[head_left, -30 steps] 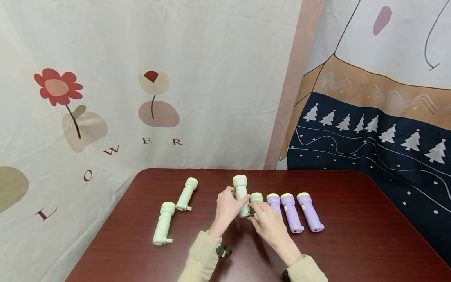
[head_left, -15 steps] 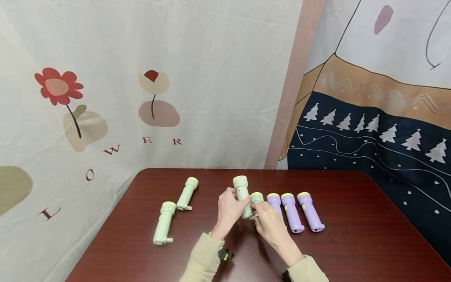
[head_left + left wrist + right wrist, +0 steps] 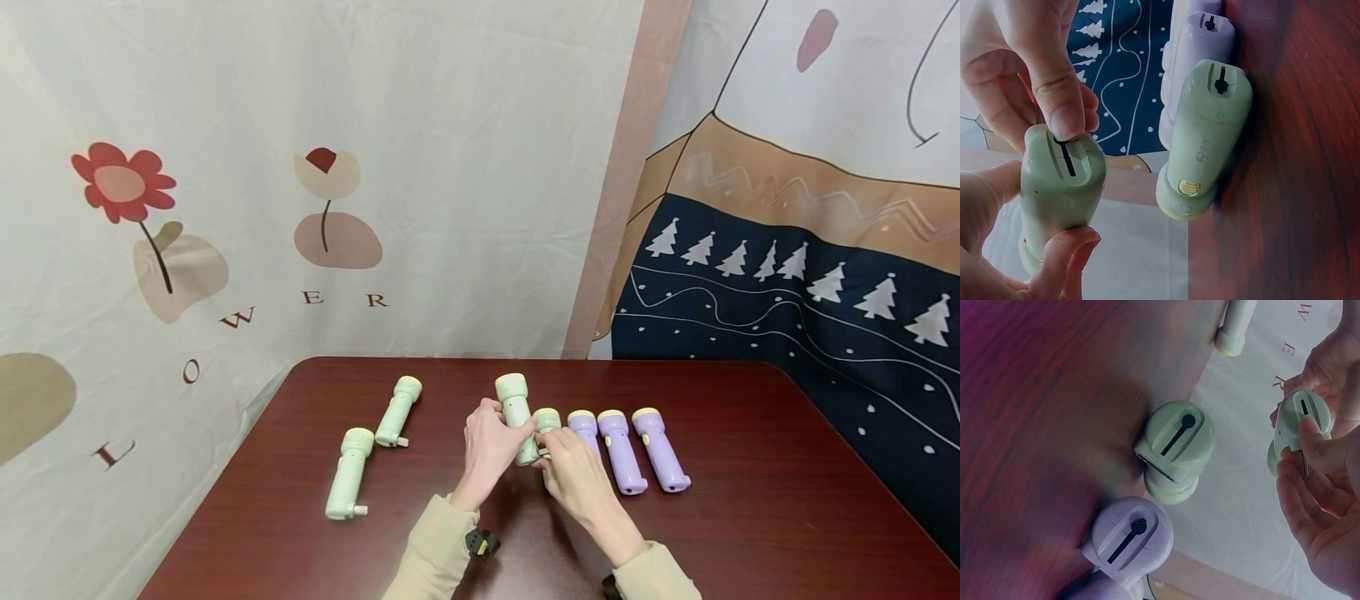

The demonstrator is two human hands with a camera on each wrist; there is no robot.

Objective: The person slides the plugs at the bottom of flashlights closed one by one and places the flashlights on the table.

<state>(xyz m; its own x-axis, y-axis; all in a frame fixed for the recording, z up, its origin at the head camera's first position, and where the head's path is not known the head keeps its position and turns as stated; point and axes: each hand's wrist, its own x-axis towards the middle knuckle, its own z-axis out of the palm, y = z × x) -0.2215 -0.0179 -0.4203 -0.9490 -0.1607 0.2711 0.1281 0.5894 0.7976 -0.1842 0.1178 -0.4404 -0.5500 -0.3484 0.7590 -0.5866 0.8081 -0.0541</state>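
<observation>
My left hand holds a pale green flashlight by its barrel, raised off the table with its yellow-rimmed head pointing away. At the tail end, my right hand pinches a small part between thumb and fingers. A thin metal prong shows beneath the right thumb in the right wrist view. The left wrist view shows the right thumb at one end of the dark slot in the held flashlight's base. Another green flashlight lies just right of the held one, partly covered by the right hand in the head view.
Three purple flashlights, one of them marked here, lie in a row to the right. At the left lie two green flashlights, a nearer one and a farther one, each with a tab sticking out at its base. The dark red table ends at a printed curtain.
The held flashlight's tail and my left hand have shifted slightly right. My right fingertips have moved a little at the tail end. The flashlights on the table stay put.
</observation>
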